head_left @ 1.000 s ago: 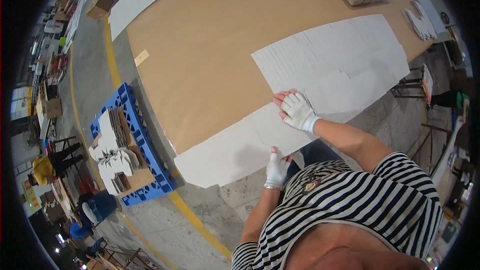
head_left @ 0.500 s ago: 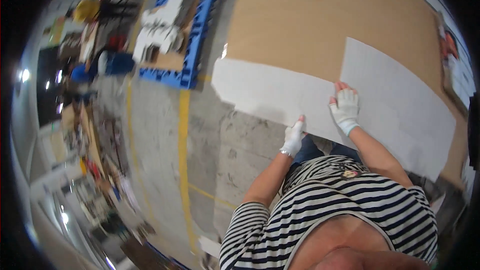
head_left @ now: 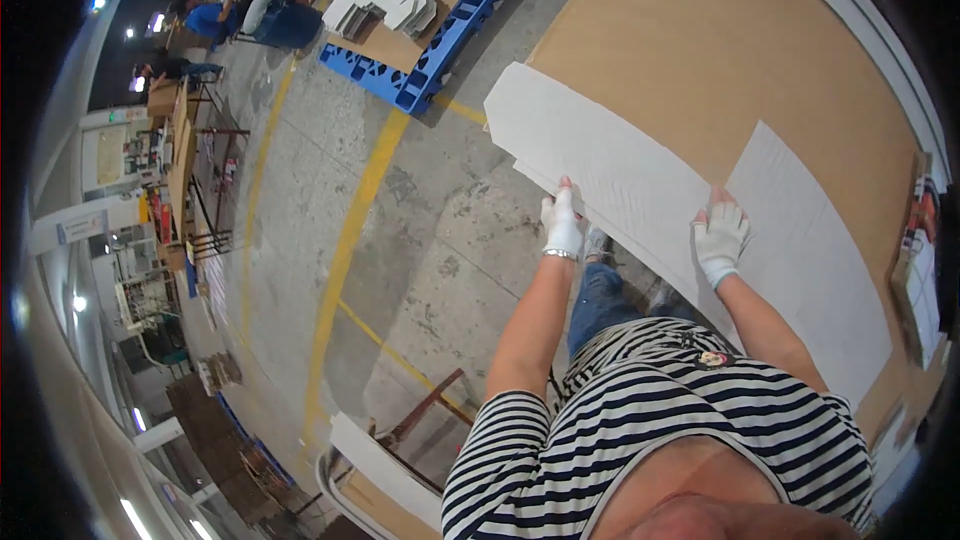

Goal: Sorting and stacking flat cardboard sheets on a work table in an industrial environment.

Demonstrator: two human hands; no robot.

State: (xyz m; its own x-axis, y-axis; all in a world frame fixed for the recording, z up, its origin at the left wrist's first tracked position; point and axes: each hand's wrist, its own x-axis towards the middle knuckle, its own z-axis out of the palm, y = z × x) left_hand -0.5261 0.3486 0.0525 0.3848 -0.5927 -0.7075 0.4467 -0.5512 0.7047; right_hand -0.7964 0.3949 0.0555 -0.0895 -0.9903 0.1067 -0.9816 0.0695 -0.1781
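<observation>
A long white cardboard sheet [head_left: 610, 155] with an angled left end lies along the near edge of a brown board. My left hand [head_left: 562, 227], in a white fingerless glove, is closed on its near edge, with the thumb on top and the other fingers partly hidden. My right hand [head_left: 721, 240], gloved the same way, rests on the white cardboard with fingers stretched out towards the far side. Beside it, another white cardboard piece [head_left: 800, 230] with a pointed corner spreads to the right.
The brown board [head_left: 700, 50] covers the surface before me. At its right side are papers [head_left: 917, 285]. A blue pallet [head_left: 440, 75] bears stacked white cardboard [head_left: 385, 5] at the far left. Yellow lines [head_left: 350, 215] mark the concrete floor. People work at the back left; a metal-framed cart [head_left: 335, 475] stands at lower left.
The view has turned, so the pallet and board sit differently in the picture. My left hand has slid leftward along the sheet's edge, farther from my right hand, which still lies on the cardboard.
</observation>
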